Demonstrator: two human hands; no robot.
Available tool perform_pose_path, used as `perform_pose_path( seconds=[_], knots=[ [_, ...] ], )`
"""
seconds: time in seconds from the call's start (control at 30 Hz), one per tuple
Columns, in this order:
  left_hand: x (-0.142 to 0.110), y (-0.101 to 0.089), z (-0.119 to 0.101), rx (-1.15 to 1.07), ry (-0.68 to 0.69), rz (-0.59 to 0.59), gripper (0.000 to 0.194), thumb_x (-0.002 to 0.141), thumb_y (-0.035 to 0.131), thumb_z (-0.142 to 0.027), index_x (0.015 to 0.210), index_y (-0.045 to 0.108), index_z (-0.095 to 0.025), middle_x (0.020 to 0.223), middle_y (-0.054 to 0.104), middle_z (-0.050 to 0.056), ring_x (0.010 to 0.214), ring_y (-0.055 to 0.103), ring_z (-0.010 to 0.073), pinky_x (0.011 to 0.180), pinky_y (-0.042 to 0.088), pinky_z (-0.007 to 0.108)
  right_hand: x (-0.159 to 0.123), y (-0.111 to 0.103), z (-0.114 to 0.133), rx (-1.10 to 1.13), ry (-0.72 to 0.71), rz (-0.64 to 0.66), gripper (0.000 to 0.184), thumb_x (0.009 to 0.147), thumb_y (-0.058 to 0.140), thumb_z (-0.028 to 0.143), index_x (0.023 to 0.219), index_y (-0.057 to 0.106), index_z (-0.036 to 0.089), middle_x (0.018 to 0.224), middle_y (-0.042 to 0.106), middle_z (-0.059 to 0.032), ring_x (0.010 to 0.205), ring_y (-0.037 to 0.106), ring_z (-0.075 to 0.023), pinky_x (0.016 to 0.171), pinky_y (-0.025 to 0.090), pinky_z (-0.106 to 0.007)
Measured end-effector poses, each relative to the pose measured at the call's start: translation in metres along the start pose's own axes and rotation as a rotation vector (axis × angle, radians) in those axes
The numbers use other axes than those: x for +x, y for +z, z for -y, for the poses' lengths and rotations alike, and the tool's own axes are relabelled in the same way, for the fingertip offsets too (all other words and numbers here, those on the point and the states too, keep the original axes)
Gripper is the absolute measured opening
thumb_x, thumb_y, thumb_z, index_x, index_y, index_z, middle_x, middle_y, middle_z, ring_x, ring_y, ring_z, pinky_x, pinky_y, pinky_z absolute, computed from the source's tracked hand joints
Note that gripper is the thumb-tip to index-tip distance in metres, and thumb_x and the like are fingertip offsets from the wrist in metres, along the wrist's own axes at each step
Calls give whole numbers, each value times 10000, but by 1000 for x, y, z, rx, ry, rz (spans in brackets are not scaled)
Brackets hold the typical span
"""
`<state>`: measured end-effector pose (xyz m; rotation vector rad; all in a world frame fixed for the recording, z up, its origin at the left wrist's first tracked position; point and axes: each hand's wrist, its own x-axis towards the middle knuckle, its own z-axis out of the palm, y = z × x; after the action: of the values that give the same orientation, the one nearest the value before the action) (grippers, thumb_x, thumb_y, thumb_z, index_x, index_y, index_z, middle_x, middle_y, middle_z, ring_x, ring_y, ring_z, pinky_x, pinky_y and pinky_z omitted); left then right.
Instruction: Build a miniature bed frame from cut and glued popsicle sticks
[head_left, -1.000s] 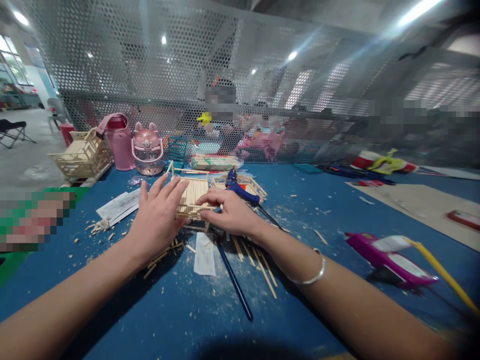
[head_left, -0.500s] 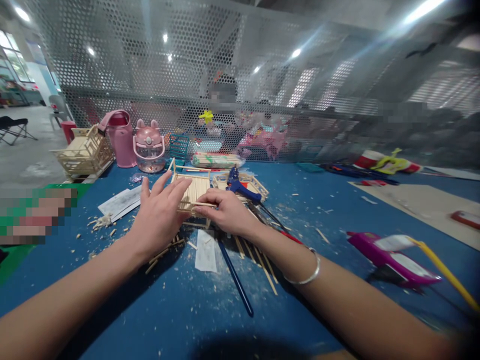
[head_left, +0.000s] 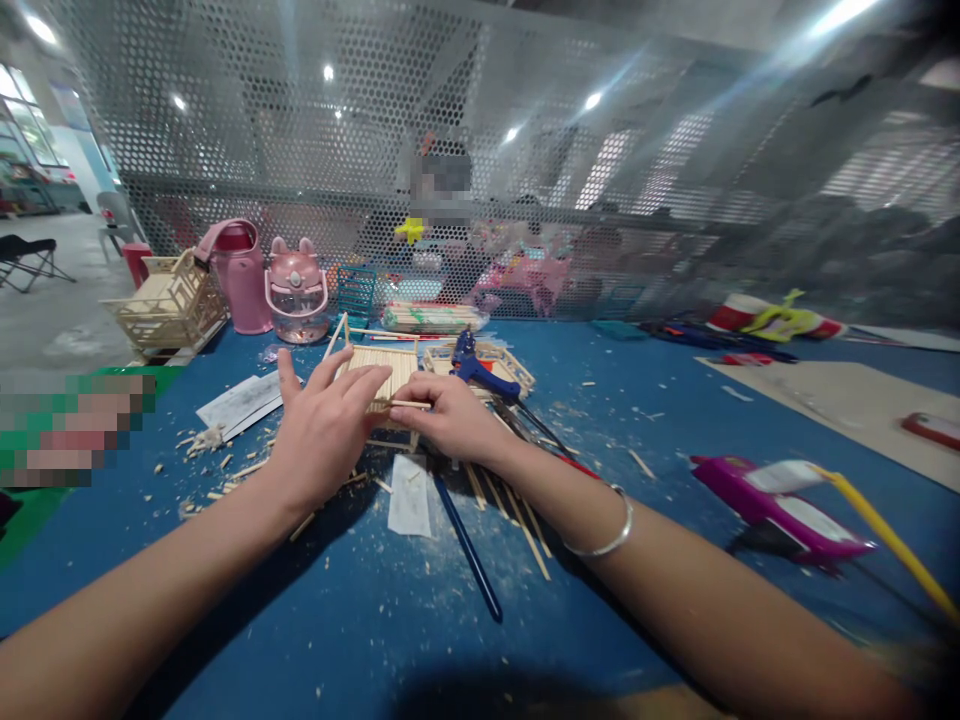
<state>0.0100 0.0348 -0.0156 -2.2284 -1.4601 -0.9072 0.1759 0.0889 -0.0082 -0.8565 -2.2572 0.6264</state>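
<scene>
A small model chair or bed of thin wooden sticks [head_left: 381, 362] stands on the blue table ahead of me, its slatted surface showing between my hands. My left hand [head_left: 319, 425] grips its near left side between thumb and index finger; the other fingers are spread and the thumb is mostly hidden. My right hand [head_left: 446, 415] pinches a short wooden stick [head_left: 411, 404] against the model's near edge, with its fingertips close to the left ones. Just behind my right hand lies a blue hot glue gun [head_left: 484, 372], on or beside another stick frame [head_left: 517, 362].
A dark blue pen-like rod [head_left: 469, 550], a white paper slip [head_left: 409, 497] and loose sticks [head_left: 529, 525] lie nearer me. A purple tool [head_left: 780, 510] is at right. Pink bottle [head_left: 244, 280], clear jug [head_left: 298, 300] and finished stick model [head_left: 169, 305] stand at back left, before a perforated metal screen [head_left: 300, 130].
My left index finger has shifted right, closer to my right fingertips at the model's near edge. The right hand keeps its pinch on the stick. The view has shifted slightly.
</scene>
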Motion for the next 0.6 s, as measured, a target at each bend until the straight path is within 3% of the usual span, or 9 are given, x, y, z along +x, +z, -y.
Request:
perform_pose_path(
  seconds=[0.4, 0.6],
  knots=[
    [-1, 1, -2, -20, -41, 10, 339, 813, 562, -212, 1147, 538, -256, 989, 710, 51, 1101, 523, 284, 993, 46, 706, -1, 0, 0, 24, 3, 13, 108, 781, 563, 182, 750, 666, 170, 714, 620, -11, 679, 529, -115, 653, 384, -248],
    [0, 2, -3, -41, -49, 21, 277, 849, 516, -221, 1122, 552, -253, 946, 714, 56, 939, 610, 235, 1009, 54, 685, -1, 3, 0, 41, -3, 11, 115, 771, 554, 185, 725, 656, 160, 704, 611, -9, 670, 520, -113, 642, 379, -248]
  ],
)
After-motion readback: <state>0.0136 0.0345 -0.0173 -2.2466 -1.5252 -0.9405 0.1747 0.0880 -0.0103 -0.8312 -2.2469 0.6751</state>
